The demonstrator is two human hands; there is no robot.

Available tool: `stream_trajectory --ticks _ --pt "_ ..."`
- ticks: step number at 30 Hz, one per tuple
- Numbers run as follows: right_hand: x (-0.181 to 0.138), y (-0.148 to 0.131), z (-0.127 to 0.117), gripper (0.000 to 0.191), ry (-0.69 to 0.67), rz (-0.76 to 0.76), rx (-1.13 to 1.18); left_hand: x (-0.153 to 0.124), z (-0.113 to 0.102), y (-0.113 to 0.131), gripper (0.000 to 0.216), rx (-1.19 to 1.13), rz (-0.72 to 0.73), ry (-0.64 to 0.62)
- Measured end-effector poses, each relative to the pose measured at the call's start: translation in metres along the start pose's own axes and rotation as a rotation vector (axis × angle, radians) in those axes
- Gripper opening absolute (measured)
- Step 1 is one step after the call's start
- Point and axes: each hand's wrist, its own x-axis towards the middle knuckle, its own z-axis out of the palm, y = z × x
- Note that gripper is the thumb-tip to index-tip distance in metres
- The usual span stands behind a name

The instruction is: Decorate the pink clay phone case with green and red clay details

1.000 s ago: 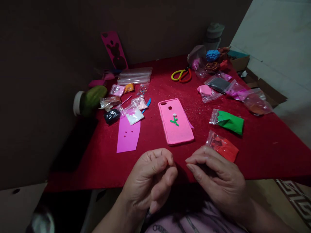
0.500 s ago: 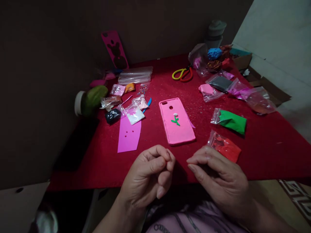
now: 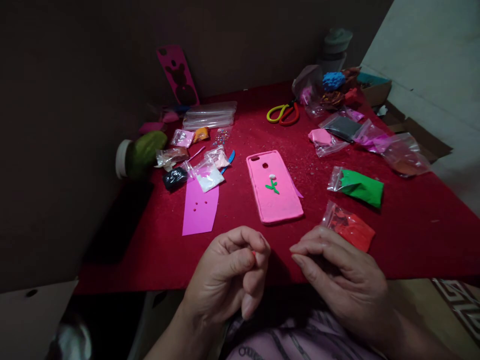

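My left hand (image 3: pixel 232 270) is closed in a pinch near the front edge of the table. A tiny red bit of clay (image 3: pixel 254 254) shows between its thumb and fingers. Facing it, my right hand (image 3: pixel 337 275) has its thumb and fingertips nearly together; whatever they hold, if anything, is too small to make out. Beyond both hands lies a pink clay-covered phone case (image 3: pixel 277 207), with a green stem and a white blob on it. A bag of red clay (image 3: pixel 352 231) is just behind my right hand, and a bag of green clay (image 3: pixel 362 187) farther back.
Left of the case are a purple sheet (image 3: pixel 198 220) with small red dots on it and several clay packets, among them a white one (image 3: pixel 208 179). Scissors (image 3: pixel 283 114) lie at the back. A jar (image 3: pixel 138 154) stands left; more bags are at the right.
My left thumb and fingers have shifted slightly, and the red bit between them has come into sight. The right hand keeps its pinch. The view has moved a little.
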Motion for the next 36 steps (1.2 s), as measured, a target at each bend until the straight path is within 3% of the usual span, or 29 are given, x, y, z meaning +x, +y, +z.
stream_trajectory --ticks 8,19,23,28,32,36 --pt "-0.002 0.001 0.001 0.013 0.005 -0.004 -0.006 -0.008 -0.003 0.004 0.006 0.066 0.088 0.024" --pt "-0.001 -0.001 0.000 0.013 0.008 -0.034 -0.047 -0.032 -0.016 0.037 0.021 0.330 0.312 0.250" --pt "0.001 -0.002 -0.001 0.013 0.004 -0.034 -0.058 -0.040 -0.013 0.046 0.021 0.424 0.405 0.384" --pt "0.001 -0.003 -0.001 0.014 0.019 -0.036 -0.066 -0.046 -0.009 0.049 0.007 0.581 0.433 0.551" --pt "0.002 -0.002 0.000 0.013 0.019 -0.034 -0.050 -0.042 -0.006 0.050 0.015 0.740 0.480 0.613" --pt "0.003 -0.003 0.000 0.013 0.014 -0.032 -0.057 -0.036 -0.008 0.055 0.016 1.005 0.614 0.783"
